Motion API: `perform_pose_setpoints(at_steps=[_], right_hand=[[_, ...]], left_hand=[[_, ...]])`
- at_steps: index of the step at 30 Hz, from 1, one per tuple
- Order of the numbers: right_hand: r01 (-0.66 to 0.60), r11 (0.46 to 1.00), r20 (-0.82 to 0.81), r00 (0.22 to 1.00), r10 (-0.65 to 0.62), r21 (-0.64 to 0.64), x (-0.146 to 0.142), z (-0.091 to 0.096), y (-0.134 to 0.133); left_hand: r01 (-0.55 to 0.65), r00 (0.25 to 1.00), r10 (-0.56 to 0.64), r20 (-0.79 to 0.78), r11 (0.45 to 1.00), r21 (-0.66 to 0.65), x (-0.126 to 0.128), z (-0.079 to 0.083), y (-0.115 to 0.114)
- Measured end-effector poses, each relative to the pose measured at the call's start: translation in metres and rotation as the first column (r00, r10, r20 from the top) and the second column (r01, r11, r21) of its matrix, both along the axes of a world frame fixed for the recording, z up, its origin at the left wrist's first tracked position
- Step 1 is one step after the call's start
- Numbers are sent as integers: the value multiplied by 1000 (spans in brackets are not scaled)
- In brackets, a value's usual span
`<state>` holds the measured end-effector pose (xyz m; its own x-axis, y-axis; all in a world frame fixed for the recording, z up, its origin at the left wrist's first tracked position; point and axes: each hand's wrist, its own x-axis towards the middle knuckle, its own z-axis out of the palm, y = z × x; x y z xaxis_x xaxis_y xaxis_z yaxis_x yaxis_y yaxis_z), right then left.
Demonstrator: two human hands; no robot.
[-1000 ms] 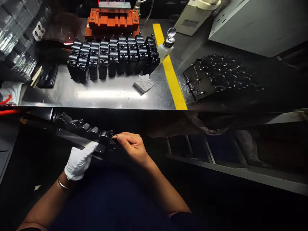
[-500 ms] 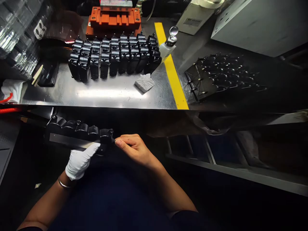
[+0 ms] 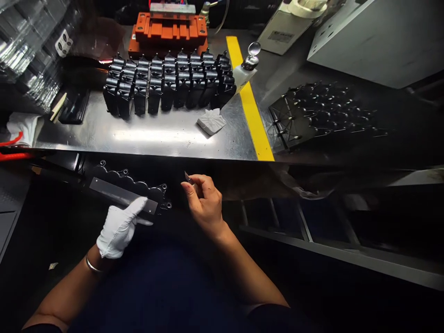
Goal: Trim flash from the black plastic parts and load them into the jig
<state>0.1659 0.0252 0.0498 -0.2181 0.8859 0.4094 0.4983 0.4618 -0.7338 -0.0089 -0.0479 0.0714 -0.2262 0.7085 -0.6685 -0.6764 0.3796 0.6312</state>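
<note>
A white glove covers my left hand (image 3: 118, 230), which is closed on a black moulded plastic part (image 3: 138, 186) below the bench edge. The part has a scalloped upper edge with small screw eyelets, and a flat grey metal strip (image 3: 118, 194) along its face. My left thumb lies across that strip. Bare, my right hand (image 3: 207, 203) pinches a small knife blade (image 3: 188, 177) whose tip points up and left. The blade is apart from the part, to its right. My fingers hide the rest of the knife.
On the metal bench (image 3: 152, 141) stand rows of black parts (image 3: 169, 83), a folded white cloth (image 3: 211, 122) and a bottle with a metal top (image 3: 244, 74). An orange fixture (image 3: 169, 30) sits behind. More black parts (image 3: 322, 111) are right of the yellow stripe (image 3: 255, 120).
My right hand has moved right and slightly up, away from the part's end, and the blade now shows. My left hand has turned the part so its metal-strip face is more visible.
</note>
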Motion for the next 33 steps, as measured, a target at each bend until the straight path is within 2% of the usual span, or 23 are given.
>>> perform_pose_setpoints(at_steps=[4,7,11,16,17,18,19,21,22,23,24,26,27,28,33], right_hand=[[-311,950,116,943,311,-19,3,10,-2],[-304,953,202,932,300,-11,1,12,-6],[-275,961,229,934,274,-28,-2,9,-10],[-315,931,254,900,355,-185,2,16,-4],[-357,901,275,866,418,-246,5,20,-1],[-432,843,290,802,522,-322,9,26,3],[-527,746,287,702,652,-406,12,33,7],[-683,497,225,452,863,-535,19,46,13],[-717,415,199,369,908,-560,22,52,16],[-728,397,201,346,917,-559,23,56,18],[-719,442,234,377,896,-536,24,59,19],[-668,589,348,475,808,-455,24,61,21],[-645,643,399,506,765,-414,23,59,21],[-634,673,436,518,736,-382,23,57,22],[-659,680,454,523,721,-322,21,46,22]], left_hand=[[51,994,-48,-102,998,32,2,10,3],[52,994,-50,-101,998,19,4,9,2],[57,985,-57,-160,998,-6,6,6,1],[103,963,-105,-248,994,-22,5,9,1],[132,956,-136,-262,991,-32,4,10,1],[166,949,-169,-265,986,-33,2,10,1],[199,947,-198,-252,980,-22,1,9,1],[242,956,-233,-181,970,27,-3,6,2],[254,960,-245,-133,966,50,-5,4,2],[264,962,-258,-87,962,66,-7,3,3],[276,961,-273,-49,958,74,-8,1,4],[313,949,-314,5,947,78,-10,-2,6],[331,942,-334,25,940,79,-10,-3,6],[347,936,-351,42,934,81,-9,-4,7],[381,921,-386,52,921,80,-7,-7,7]])
